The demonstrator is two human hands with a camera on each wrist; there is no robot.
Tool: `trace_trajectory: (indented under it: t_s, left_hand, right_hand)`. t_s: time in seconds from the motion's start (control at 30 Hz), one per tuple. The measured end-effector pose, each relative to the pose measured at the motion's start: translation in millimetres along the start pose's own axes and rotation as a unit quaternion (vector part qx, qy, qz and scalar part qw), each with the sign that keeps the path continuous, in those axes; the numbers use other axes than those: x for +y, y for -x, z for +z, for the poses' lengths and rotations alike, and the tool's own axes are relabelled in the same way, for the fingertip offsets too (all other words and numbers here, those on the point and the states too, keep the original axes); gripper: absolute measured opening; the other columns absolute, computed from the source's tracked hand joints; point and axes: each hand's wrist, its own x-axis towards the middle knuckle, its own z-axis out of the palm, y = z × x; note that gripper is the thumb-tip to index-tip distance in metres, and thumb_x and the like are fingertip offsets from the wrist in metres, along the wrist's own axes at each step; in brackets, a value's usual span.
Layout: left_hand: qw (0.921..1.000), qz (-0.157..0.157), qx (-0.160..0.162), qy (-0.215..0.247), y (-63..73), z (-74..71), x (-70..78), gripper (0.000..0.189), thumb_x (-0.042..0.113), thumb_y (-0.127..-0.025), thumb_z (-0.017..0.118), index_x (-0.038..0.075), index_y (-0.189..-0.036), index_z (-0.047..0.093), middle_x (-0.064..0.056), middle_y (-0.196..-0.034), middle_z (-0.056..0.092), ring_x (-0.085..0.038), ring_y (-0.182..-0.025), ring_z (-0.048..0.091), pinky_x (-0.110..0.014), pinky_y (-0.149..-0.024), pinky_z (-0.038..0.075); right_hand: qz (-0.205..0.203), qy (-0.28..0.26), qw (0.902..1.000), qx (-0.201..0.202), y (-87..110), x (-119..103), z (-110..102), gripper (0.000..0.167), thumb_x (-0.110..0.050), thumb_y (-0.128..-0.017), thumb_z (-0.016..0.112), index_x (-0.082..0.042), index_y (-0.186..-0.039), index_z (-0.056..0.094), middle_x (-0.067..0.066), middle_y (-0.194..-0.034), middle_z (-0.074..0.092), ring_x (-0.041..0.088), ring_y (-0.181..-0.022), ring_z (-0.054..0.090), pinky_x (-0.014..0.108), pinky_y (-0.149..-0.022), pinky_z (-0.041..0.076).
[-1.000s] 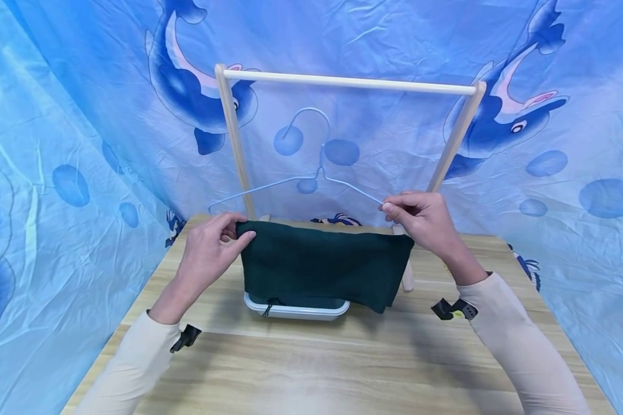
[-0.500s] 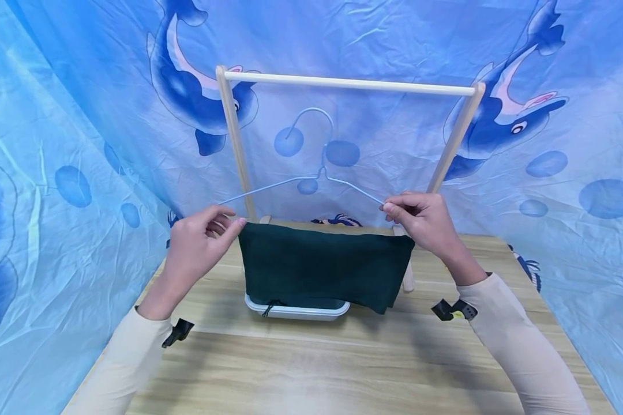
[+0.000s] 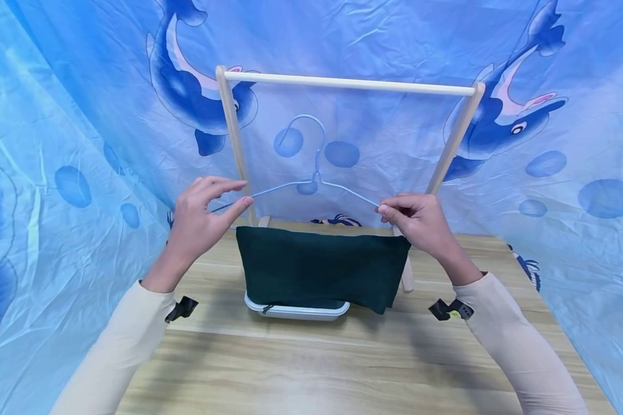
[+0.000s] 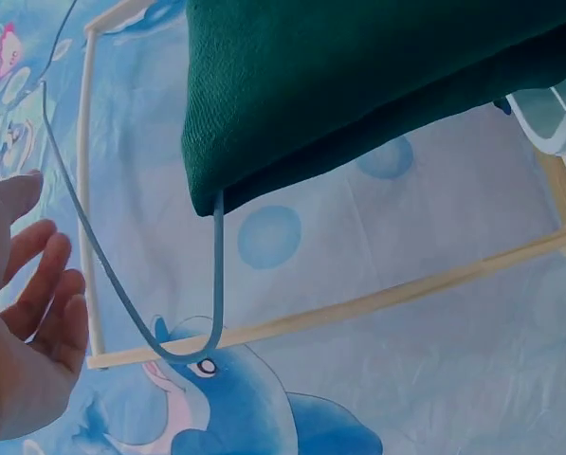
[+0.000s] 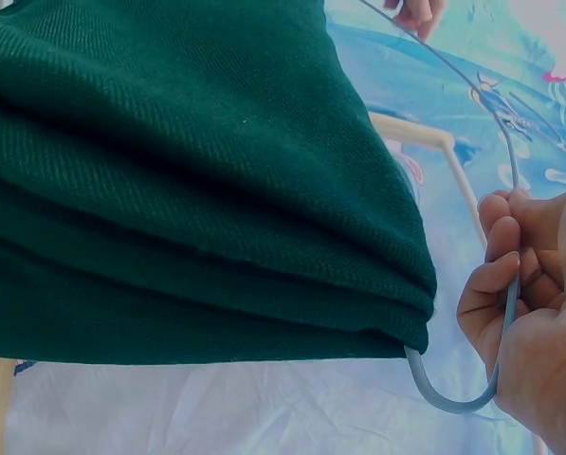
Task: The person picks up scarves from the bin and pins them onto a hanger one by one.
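A light blue wire hanger [image 3: 319, 167] is held up in front of the rack, its hook pointing upward. My right hand [image 3: 419, 222] pinches the hanger's right arm between thumb and fingers. Over the hanger's lower bar hangs a folded dark green cloth [image 3: 322, 265], and the wire's rounded ends stick out past its sides. In the right wrist view the cloth [image 5: 207, 190] shows several layers and a ribbed weave. My left hand [image 3: 202, 216] is beside the hanger's left arm, thumb and fingers apart. The left wrist view shows the left hand [image 4: 27, 322] holding nothing, away from the wire.
A wooden rack with a white top rail [image 3: 348, 83] stands behind the hanger. Under the cloth sits a white tray [image 3: 301, 313], partly covered, on the wood-grain table [image 3: 311, 363]. A blue dolphin-print curtain [image 3: 394, 34] encloses the back and sides.
My left hand has let go of the cloth's upper left corner and moved up to the hanger's left arm, fingers spreading. The hanger has dipped slightly and shifted a little left.
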Motion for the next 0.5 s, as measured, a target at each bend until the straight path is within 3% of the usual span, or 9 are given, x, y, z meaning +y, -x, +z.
trace_trajectory:
  t_s: [0.13, 0.3, 0.5]
  left_hand:
    - [0.9989, -0.025, -0.036, 0.015, -8.8, 4.0, -2.0, 0.030, 0.013, -0.086, 0.083, 0.011, -0.116, 0.079, -0.007, -0.109, 0.075, -0.024, -0.106, 0.065, -0.033, -0.084, 0.048]
    - [0.9951, -0.046, -0.076, 0.042, -15.3, 7.4, -5.2, 0.026, 0.014, -0.087, 0.083, 0.013, -0.113, 0.080, -0.003, -0.106, 0.075, -0.019, -0.096, 0.064, -0.029, -0.081, 0.047]
    - [0.9916, -0.048, -0.101, 0.065, -17.0, 8.5, -8.0, 0.015, 0.012, -0.090, 0.080, 0.013, -0.105, 0.082, 0.001, -0.093, 0.074, -0.011, -0.083, 0.060, -0.022, -0.073, 0.047]
  right_hand:
    - [-0.002, -0.003, 1.0000, -0.002, 0.3, 1.5, 0.9, 0.013, 0.007, -0.093, 0.069, 0.000, -0.096, 0.080, 0.006, -0.076, 0.068, 0.012, -0.062, 0.057, 0.020, -0.053, 0.045]
    - [-0.003, -0.003, 1.0000, -0.004, 1.2, 2.0, 1.2, 0.012, 0.006, -0.093, 0.069, 0.000, -0.097, 0.079, 0.004, -0.075, 0.067, 0.011, -0.061, 0.055, 0.022, -0.052, 0.044]
    - [0.000, -0.006, 1.0000, -0.005, 1.6, 2.0, 0.4, 0.013, 0.006, -0.093, 0.069, 0.000, -0.097, 0.080, 0.004, -0.075, 0.067, 0.015, -0.060, 0.055, 0.022, -0.051, 0.045]
